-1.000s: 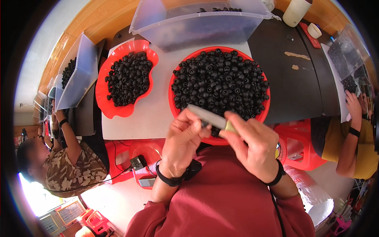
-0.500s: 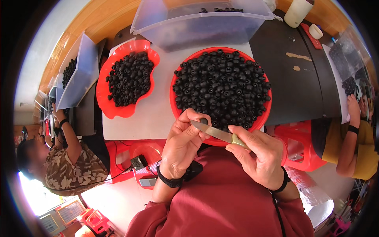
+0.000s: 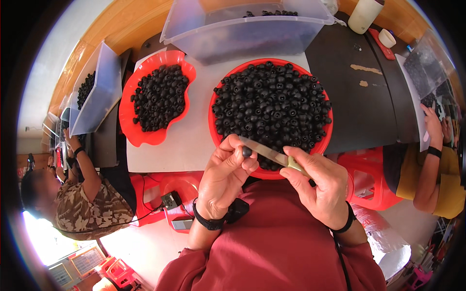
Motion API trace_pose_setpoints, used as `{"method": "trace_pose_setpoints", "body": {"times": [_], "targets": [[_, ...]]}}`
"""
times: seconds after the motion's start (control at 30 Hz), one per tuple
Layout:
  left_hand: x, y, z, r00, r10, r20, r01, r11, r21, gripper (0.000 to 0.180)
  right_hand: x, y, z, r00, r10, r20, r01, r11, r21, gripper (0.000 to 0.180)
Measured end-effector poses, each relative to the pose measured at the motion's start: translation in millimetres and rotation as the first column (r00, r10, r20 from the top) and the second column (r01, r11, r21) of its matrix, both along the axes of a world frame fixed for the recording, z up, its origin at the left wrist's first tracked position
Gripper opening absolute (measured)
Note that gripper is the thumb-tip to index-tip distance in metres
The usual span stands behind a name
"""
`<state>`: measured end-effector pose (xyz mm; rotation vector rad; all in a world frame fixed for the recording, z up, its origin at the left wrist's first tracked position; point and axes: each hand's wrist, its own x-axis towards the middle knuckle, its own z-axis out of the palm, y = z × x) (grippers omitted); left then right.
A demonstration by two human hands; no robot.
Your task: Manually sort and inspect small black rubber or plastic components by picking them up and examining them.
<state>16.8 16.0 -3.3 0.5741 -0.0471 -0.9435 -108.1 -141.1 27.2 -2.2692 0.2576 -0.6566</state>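
My left hand (image 3: 224,174) pinches one small black round piece (image 3: 247,152) between thumb and fingers, just in front of a round red basin (image 3: 212,127). The basin is heaped with black pieces (image 3: 272,104) of the same kind, many showing a hole. In my right hand (image 3: 318,189) is a small knife with a pale green handle (image 3: 295,165). Its blade (image 3: 264,151) points left, and the tip lies just above the held piece, by my left fingers. Whether blade and piece touch, I cannot tell.
A scalloped red tray (image 3: 127,111) with more black pieces lies left of the basin. Behind stands a clear plastic bin (image 3: 242,36); another bin (image 3: 102,97) is at far left. A white bottle (image 3: 365,15) stands back right. People sit on both sides.
The knife blade has shifted slightly up, from across the black piece to above it. The piece now sits a little lower in my left fingertips.
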Motion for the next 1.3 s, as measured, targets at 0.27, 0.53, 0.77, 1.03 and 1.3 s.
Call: {"method": "trace_pose_setpoints", "body": {"times": [0.27,0.53,0.77,1.03,1.3], "targets": [[3,-2,-3,1.000,-0.006,0.031,0.005,1.000,0.009,0.019,-7,4,-6,0.994,0.105,-0.038,-0.102,0.992,0.072,0.037],[1,-2,-1,1.000,-0.019,-0.023,0.017,0.999,-0.047,0.002,-6,1,1,0.997,0.080,0.002,-0.078,0.980,0.182,0.034],[1,-3,-1,0.999,0.026,0.042,-0.027,0.999,0.019,0.016,-11,2,6,0.974,0.201,-0.100,-0.177,0.961,0.212,0.027],[2,-6,-1,0.998,0.038,0.055,-0.039,0.999,0.020,0.012,-10,4,0,0.993,0.115,0.000,-0.114,0.983,0.145,0.031],[11,2,14,0.887,0.205,0.414,-0.313,0.925,0.214,0.002,-14,-10,2,0.999,0.039,-0.008,-0.035,0.958,0.285,0.024]]}}
